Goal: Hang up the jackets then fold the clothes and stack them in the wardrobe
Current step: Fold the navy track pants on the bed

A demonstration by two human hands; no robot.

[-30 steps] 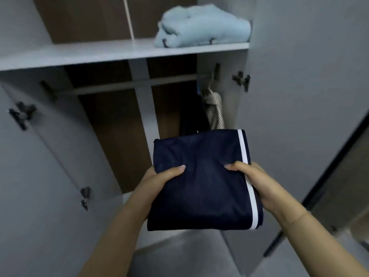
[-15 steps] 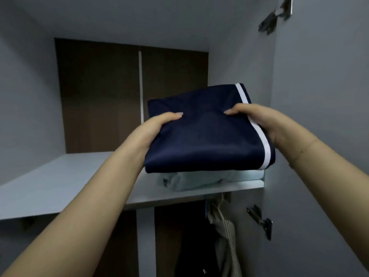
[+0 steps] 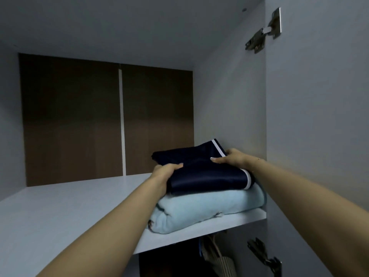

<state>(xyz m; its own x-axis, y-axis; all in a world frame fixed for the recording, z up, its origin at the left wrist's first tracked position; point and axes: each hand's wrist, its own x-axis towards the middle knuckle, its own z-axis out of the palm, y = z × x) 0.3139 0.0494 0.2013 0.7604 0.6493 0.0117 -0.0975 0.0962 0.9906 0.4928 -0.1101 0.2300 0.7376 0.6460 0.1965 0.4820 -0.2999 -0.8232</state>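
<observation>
Now we grip the folded navy garment (image 3: pixel 201 172) by its sides — left hand (image 3: pixel 162 174), right hand (image 3: pixel 231 157) — fingers curled; soft, light, slippery on the blue towel (image 3: pixel 199 208).

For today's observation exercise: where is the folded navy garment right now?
In the head view, the navy garment lies atop the light blue folded item at the shelf's right end, held by both hands.

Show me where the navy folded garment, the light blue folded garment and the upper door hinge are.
navy folded garment (image 3: pixel 201 172): head view, top face.
light blue folded garment (image 3: pixel 201 206): head view, front fold.
upper door hinge (image 3: pixel 263 34): head view, metal arm.
</observation>
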